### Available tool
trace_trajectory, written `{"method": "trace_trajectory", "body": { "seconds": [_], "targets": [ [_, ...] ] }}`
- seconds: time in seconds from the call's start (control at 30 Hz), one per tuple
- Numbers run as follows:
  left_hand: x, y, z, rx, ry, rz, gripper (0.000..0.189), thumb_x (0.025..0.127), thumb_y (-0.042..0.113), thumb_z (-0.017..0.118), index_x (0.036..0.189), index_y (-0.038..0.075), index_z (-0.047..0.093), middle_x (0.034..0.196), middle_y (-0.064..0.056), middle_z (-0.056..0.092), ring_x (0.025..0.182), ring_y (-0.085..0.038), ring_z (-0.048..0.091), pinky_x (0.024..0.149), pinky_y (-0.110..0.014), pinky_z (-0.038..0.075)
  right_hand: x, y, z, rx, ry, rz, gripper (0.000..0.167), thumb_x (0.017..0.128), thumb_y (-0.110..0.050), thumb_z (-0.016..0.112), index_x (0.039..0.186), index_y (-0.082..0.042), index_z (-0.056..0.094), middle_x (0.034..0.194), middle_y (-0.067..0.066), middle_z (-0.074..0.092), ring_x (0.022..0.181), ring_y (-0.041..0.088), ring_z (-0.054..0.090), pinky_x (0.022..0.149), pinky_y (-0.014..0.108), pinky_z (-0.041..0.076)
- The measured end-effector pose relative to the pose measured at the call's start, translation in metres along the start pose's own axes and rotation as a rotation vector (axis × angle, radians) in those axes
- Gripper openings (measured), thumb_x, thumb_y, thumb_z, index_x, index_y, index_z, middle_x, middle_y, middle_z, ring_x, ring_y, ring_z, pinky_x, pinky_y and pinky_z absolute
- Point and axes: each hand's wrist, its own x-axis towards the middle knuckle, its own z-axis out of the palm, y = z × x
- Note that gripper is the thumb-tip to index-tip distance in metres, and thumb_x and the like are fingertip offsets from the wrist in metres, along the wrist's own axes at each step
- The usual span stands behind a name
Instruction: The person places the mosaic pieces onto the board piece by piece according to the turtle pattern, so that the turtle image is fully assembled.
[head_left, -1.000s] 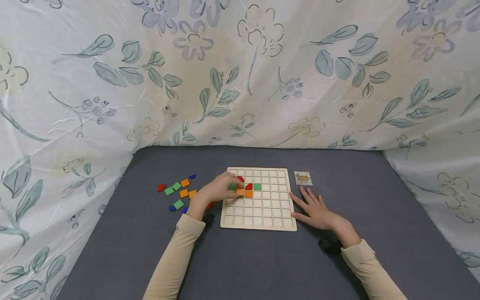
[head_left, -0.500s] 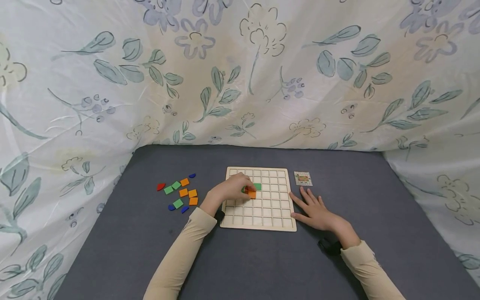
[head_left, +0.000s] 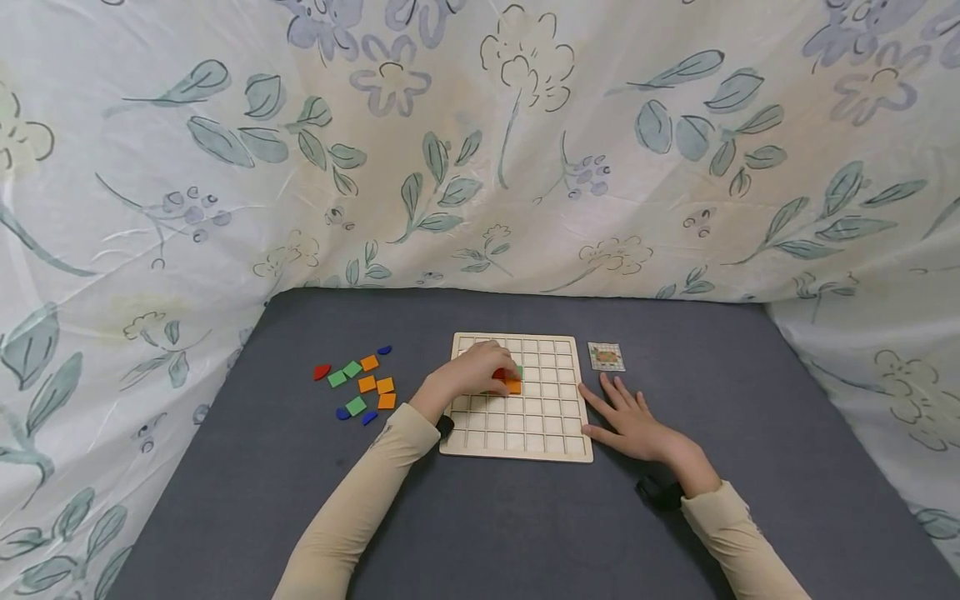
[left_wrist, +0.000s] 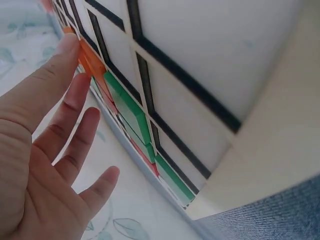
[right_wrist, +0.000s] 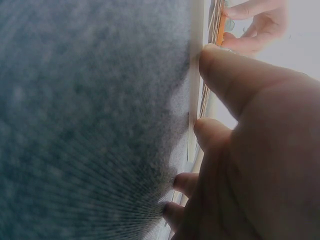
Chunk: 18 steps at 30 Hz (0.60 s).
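A pale gridded board (head_left: 540,425) lies on the table. My left hand (head_left: 477,367) is over its upper middle. Thumb and index finger pinch an orange square tile (head_left: 514,387) at the board's surface. A red piece (head_left: 498,375) shows under the fingers, and part of a green tile (head_left: 520,372) just beyond them. In the left wrist view, orange tiles (left_wrist: 92,62) sit at the fingertips, with green tiles (left_wrist: 127,110) along the grid; the other fingers are spread. My right hand (head_left: 628,425) lies flat with fingers spread, its fingertips touching the board's right edge.
Loose pieces lie left of the board: several orange squares (head_left: 367,384), green squares (head_left: 356,407), blue curved pieces (head_left: 370,418) and a red piece (head_left: 322,372). A small patterned card (head_left: 606,357) lies right of the board. A floral cloth (head_left: 480,167) hangs behind the table.
My left hand has moved right across the board with the orange tile, from the left columns to below the green tile. The right hand has stayed in place.
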Motion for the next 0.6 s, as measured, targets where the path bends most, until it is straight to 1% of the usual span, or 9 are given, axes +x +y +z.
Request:
{"method": "trace_trajectory", "body": {
  "seconds": [0.17, 0.27, 0.47, 0.6],
  "targets": [
    [0.002, 0.002, 0.0, -0.02, -0.007, 0.025, 0.029, 0.078, 0.028, 0.074, 0.106, 0.019, 0.071, 0.097, 0.003, 0.063, 0.087, -0.014, 0.048, 0.08, -0.029, 0.041, 0.001, 0.001, 0.0, 0.003, -0.004, 0.002, 0.071, 0.092, -0.049, 0.049, 0.149, -0.018, 0.021, 0.152, 0.025, 0.005, 0.138, 0.048, -0.001, 0.102, 0.071, 0.001],
    [0.001, 0.003, 0.0, -0.024, -0.013, 0.034, 0.032, 0.078, 0.028, 0.074, 0.108, 0.018, 0.07, 0.097, 0.002, 0.063, 0.086, -0.014, 0.047, 0.078, -0.029, 0.04, 0.0, 0.002, 0.0, 0.007, -0.012, 0.002, 0.071, 0.092, -0.05, 0.048, 0.149, -0.018, 0.021, 0.152, 0.025, 0.004, 0.138, 0.048, -0.002, 0.101, 0.071, 0.0],
    [-0.003, 0.002, -0.001, -0.047, -0.004, 0.009, 0.032, 0.081, 0.027, 0.071, 0.111, 0.018, 0.07, 0.101, 0.002, 0.064, 0.089, -0.015, 0.048, 0.081, -0.031, 0.04, -0.001, 0.002, -0.002, 0.015, -0.034, 0.001, 0.071, 0.092, -0.05, 0.047, 0.149, -0.018, 0.019, 0.153, 0.023, 0.002, 0.139, 0.046, -0.004, 0.103, 0.069, -0.001],
    [-0.008, -0.003, -0.001, -0.055, 0.011, -0.003, 0.03, 0.082, 0.026, 0.071, 0.111, 0.018, 0.069, 0.099, 0.002, 0.064, 0.088, -0.016, 0.049, 0.079, -0.029, 0.04, 0.0, 0.002, -0.003, 0.013, -0.038, 0.004, 0.071, 0.092, -0.051, 0.046, 0.149, -0.018, 0.019, 0.153, 0.023, 0.001, 0.139, 0.046, -0.004, 0.103, 0.069, -0.001]
  ]
}}
